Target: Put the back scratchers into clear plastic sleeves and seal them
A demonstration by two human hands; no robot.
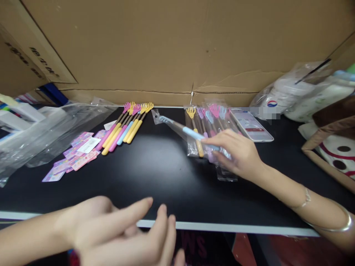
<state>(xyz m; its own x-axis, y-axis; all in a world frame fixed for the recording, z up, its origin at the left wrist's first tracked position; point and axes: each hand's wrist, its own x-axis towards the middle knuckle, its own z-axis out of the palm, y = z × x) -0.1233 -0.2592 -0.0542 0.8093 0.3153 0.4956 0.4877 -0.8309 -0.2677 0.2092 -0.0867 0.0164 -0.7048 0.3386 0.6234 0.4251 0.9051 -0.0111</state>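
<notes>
Pinched in my right hand is a blue back scratcher inside a clear plastic sleeve, its claw end pointing up and left. Under and behind that hand lie several bagged back scratchers in yellow, pink, purple and blue. My left hand is at the table's front edge, palm turned up, fingers apart, with nothing in it. Several unwrapped back scratchers with pink, yellow and blue handles rest side by side at the centre left. Beside them is a loose pile of printed cards.
Clear plastic bags spread over the table's left side. A phone lies right of the bagged scratchers. A bagged white cup and a brown-handled bag stand at the right. Cardboard walls the back of the black table.
</notes>
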